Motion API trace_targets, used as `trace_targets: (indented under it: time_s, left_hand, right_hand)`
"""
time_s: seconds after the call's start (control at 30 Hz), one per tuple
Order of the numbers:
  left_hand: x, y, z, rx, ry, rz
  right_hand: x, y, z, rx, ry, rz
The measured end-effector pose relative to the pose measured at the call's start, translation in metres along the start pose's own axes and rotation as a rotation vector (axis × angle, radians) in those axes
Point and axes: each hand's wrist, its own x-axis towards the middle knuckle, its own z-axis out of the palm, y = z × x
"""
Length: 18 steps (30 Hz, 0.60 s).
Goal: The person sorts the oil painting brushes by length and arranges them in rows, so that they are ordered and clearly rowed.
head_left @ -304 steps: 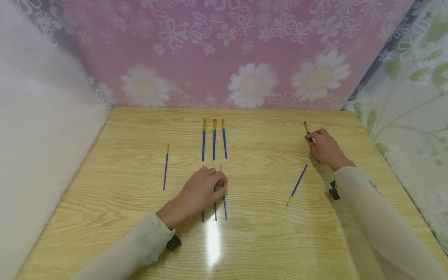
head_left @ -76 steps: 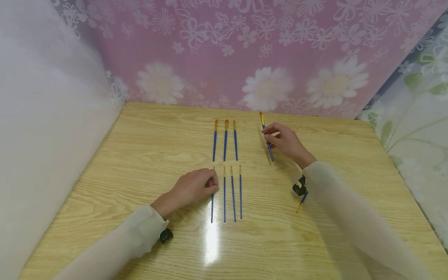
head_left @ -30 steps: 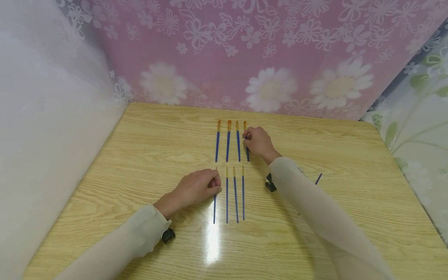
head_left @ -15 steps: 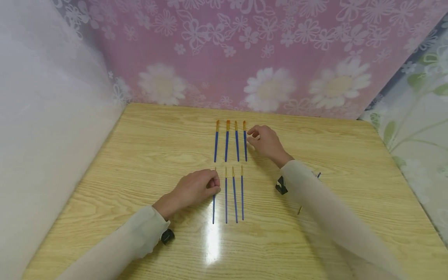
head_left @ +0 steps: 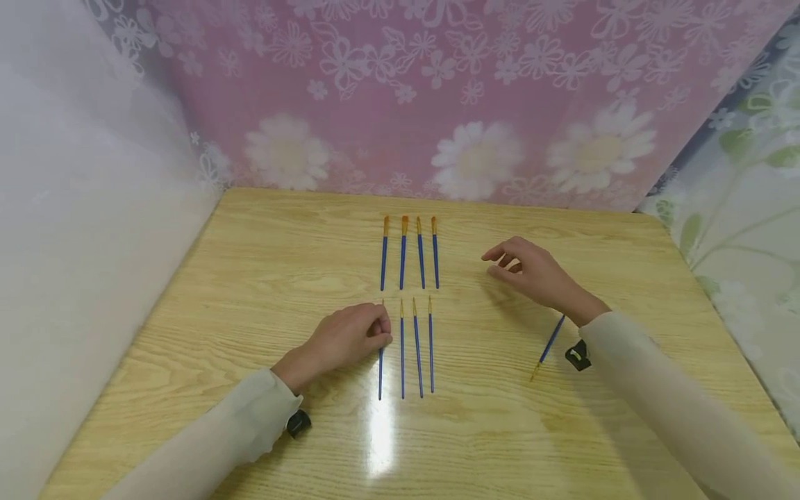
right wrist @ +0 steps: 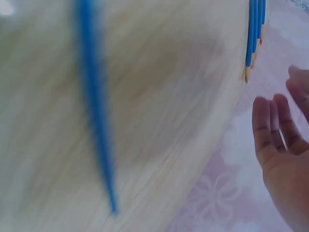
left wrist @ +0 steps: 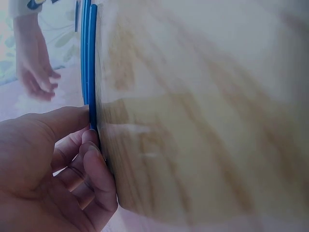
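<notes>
In the head view, my left hand [head_left: 340, 339] pinches a thin paintbrush [head_left: 380, 375], the leftmost of the near row. The left wrist view shows thumb and fingertips on its blue handle [left wrist: 92, 63]; its tip is mostly hidden behind the hand. Three more thin paintbrushes [head_left: 417, 354] lie parallel to its right. Behind them is a far row of several wider paintbrushes with orange bristles, the rightmost paintbrush [head_left: 435, 260] among them. My right hand [head_left: 531, 274], fingers loosely bent and holding nothing, hovers to the right of that row.
A loose thin paintbrush [head_left: 551, 339] lies slanted below the right wrist, bristles toward me, its upper end hidden. The wooden table [head_left: 281, 236] meets a pink floral backdrop [head_left: 375, 139] at the back, with a white surface [head_left: 94, 208] to the left.
Over these seconds, the right hand brought a wide paintbrush to the far row's right end and let it go, then drew away rightward. The left hand has lately stayed on its thin paintbrush.
</notes>
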Motion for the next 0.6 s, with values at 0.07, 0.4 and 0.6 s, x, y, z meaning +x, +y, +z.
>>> trace_targets:
  time_s: [0.07,0.4,0.6]
  left_hand:
    - [0.000,0.000,0.000,0.000,0.000,0.002]
    - [0.001,-0.002,0.001,-0.001,0.012,0.004]
    - [0.001,-0.001,0.002,-0.002,0.011,0.006]
  right_hand:
    - [-0.014,0.005,-0.003,-0.003,-0.005,-0.030]
    - [-0.072,0.027,-0.004,-0.099,-0.029,-0.191]
    - [-0.091,0.034,-0.011,-0.137,-0.045,-0.213]
